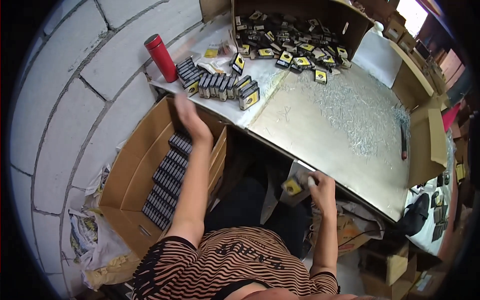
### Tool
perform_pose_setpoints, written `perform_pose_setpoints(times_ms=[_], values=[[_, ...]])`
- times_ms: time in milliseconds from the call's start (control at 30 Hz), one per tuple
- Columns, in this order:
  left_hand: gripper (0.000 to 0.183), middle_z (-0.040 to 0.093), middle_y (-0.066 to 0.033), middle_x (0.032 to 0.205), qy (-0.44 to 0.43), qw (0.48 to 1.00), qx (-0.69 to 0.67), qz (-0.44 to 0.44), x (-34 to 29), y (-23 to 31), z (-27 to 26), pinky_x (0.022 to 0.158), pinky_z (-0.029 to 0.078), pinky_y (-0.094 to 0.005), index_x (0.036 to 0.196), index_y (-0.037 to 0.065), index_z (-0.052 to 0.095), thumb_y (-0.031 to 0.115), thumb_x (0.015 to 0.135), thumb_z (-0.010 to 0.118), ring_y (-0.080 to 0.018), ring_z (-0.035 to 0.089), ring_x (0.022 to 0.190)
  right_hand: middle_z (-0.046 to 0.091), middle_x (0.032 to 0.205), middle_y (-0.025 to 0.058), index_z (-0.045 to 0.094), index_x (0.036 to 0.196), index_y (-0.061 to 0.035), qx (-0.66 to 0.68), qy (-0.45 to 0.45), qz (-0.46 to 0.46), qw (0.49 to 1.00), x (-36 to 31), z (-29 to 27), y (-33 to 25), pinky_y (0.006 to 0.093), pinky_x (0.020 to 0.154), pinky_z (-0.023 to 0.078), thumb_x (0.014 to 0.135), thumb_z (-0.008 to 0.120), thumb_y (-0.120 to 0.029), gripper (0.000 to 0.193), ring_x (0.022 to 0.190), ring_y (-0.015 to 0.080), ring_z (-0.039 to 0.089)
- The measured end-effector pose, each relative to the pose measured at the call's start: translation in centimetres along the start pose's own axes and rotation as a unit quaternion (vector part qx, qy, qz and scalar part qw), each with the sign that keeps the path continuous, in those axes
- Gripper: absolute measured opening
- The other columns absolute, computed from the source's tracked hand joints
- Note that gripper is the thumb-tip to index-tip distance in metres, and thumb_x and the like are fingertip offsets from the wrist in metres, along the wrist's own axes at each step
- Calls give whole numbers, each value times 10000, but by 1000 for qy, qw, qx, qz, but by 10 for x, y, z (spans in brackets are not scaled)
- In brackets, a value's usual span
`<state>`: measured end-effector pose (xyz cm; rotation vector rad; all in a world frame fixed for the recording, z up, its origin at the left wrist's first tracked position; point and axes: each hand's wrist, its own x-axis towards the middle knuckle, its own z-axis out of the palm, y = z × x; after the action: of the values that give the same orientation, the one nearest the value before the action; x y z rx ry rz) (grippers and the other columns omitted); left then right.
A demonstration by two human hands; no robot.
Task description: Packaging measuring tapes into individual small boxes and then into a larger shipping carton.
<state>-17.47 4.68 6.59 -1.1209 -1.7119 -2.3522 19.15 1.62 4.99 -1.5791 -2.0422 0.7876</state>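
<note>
My left hand [191, 121], its fingers smeared by motion, is over the far end of an open cardboard box [131, 175], close to the table edge. Rows of small dark boxes [167, 175] are packed inside that carton. Just beyond the hand, small black-and-yellow boxes [215, 86] stand in rows on the table corner. My right hand [323, 191] is closed on one small black-and-yellow box [292, 187], in front of a grey metal plate [296, 199] at the table's near edge. The fingers on that box are partly blurred.
A red bottle [161, 59] stands beside the brick wall [65, 95]. Many more small boxes lie heaped in a large carton [300, 12] at the back. Thin metal pieces [357, 117] are scattered over the tabletop [300, 130]. Cardboard flaps [429, 140] rise along the right.
</note>
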Motion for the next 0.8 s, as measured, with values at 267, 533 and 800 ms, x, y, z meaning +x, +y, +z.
perform_pose_setpoints(times_ms=[267,533,800], values=[[650,389,-308,1419,196,975,56,-85,124,-194,25,1112,272,-415,1362,-110,404,416,980,414,-397,365,1324,709,892,148,656,1078,39,121,-68,-36,990,1,-18,6,302,736,509,838,655,-43,254,817,172,663],[662,220,-281,1515,158,982,37,-97,89,-146,84,1150,198,-412,1448,-68,257,356,979,453,-369,235,1407,694,785,107,671,976,42,102,-4,37,994,14,-24,15,280,667,494,829,651,-22,162,730,142,625],[604,461,-192,1397,-562,827,17,-22,-96,45,65,1083,342,-374,1367,20,451,175,838,699,-294,436,1299,704,841,118,687,962,32,211,0,-41,977,19,-25,-12,275,708,503,804,614,-7,179,761,140,636]])
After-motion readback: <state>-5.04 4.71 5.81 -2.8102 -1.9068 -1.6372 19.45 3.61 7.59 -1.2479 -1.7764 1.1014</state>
